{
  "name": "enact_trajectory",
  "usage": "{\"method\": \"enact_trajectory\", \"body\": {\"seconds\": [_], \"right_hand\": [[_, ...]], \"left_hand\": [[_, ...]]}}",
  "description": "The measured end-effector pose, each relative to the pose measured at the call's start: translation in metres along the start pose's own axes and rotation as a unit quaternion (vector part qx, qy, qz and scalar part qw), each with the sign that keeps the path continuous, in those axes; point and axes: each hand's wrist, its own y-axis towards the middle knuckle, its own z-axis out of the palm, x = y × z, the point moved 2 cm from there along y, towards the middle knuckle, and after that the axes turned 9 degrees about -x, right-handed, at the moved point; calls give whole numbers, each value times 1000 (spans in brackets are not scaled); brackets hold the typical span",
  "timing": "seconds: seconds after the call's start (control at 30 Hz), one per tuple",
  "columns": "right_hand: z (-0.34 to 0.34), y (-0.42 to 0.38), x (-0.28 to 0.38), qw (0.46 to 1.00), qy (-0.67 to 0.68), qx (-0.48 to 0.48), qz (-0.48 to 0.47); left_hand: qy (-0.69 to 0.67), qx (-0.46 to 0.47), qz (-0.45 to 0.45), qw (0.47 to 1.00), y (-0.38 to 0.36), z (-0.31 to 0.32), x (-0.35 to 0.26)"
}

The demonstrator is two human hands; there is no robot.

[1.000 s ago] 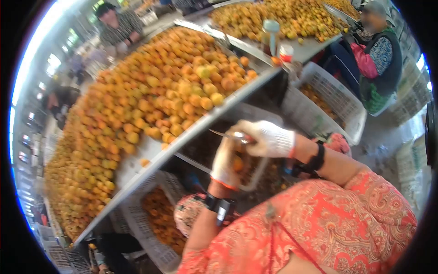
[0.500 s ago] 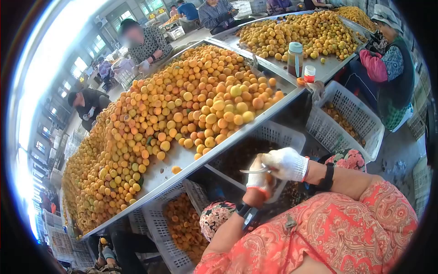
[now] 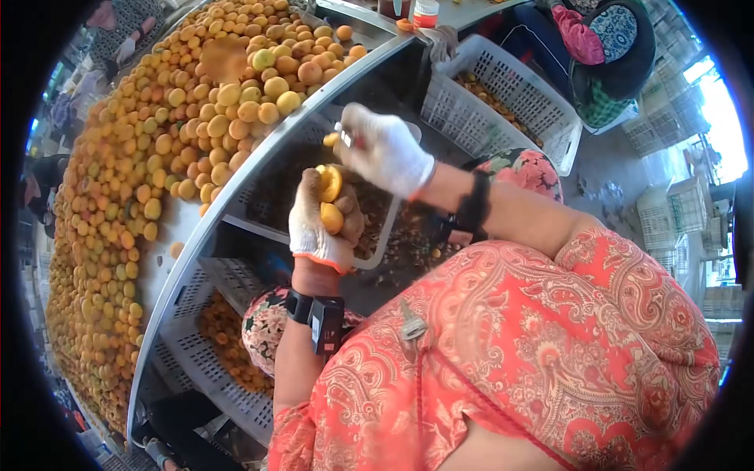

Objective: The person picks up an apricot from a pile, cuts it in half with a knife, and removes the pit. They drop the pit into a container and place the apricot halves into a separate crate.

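My left hand, in a white glove with an orange cuff, is closed around a cut apricot. The opened hollow half faces up, and another rounded orange piece shows just below it. Above and to the right, my gloved right hand is closed and slightly blurred. A bit of metal from a small curved blade peeks out by its fingers, with an orange scrap at the tip. Most of the blade is hidden by the glove. Under both hands stands a white crate with dark contents.
A metal-edged table heaped with whole apricots runs along the left. Crates of orange fruit stand at the lower left and upper right. A red-and-white bottle is on the table corner; a seated co-worker is beyond.
My view has swung downward and to the right. My hands, together before, are now apart, the right one raised. Cut apricot pieces now show in my left hand.
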Motion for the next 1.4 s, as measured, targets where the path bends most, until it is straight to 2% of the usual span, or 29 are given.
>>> {"method": "enact_trajectory", "body": {"seconds": [0.07, 0.1, 0.17, 0.23, 0.27, 0.33, 0.37, 0.4, 0.47, 0.5, 0.6, 0.73, 0.87, 0.9, 0.93, 1.07, 1.2, 1.27, 1.33, 1.4], "right_hand": [[-6, 12, -17, 994, -64, 45, 72], [-7, 14, -25, 987, -37, 65, 139], [-10, 22, -12, 985, -9, 100, 140], [-11, 22, 9, 975, 39, 172, 137], [-3, 17, 5, 981, 22, 175, 84], [6, 7, 3, 987, 3, 159, 23], [8, 4, 4, 990, -27, 140, -16], [9, 2, 6, 989, -22, 142, -20], [6, -2, 12, 979, -116, 97, -140], [6, -4, 12, 972, -141, 100, -162], [4, -12, 8, 979, -137, 77, -130], [-1, -15, 3, 991, -98, 67, -59], [-22, -3, 1, 974, -69, 168, 135], [-24, -3, -1, 967, -93, 189, 145], [-26, -5, -5, 958, -118, 209, 156], [-16, -38, -42, 954, -125, 231, 143], [-12, -64, -69, 932, -125, 319, 119], [-16, -71, -57, 914, -92, 357, 170], [-11, -78, -68, 915, -87, 365, 150], [-9, -83, -68, 905, -130, 386, 122]], "left_hand": [[39, -44, 53, 997, -4, 7, -7], [57, -46, 79, 994, -6, 9, -10], [50, -72, 89, 992, -1, 6, -12], [34, -144, 72, 986, -1, 2, -12], [35, -144, 71, 986, 0, 8, -10], [62, -280, 95, 953, -1, 21, -7], [112, -218, 69, 967, 2, 9, -10], [133, -213, 93, 963, 1, 12, -7], [228, -132, 131, 956, 12, -5, -7], [235, -112, 155, 953, 16, -13, -4], [319, -120, 158, 927, 10, -10, -5], [356, -61, 197, 912, 3, -20, -8], [231, -187, 186, 936, -22, -26, -33], [182, -232, 219, 930, -26, -26, -39], [197, -238, 204, 929, -36, -32, -51], [181, -229, 265, 919, -84, -39, -87], [145, -293, 347, 879, -148, -57, -111], [121, -368, 362, 848, -177, -95, -121], [119, -424, 387, 810, -207, -125, -121], [130, -511, 373, 763, -236, -174, -117]]}}
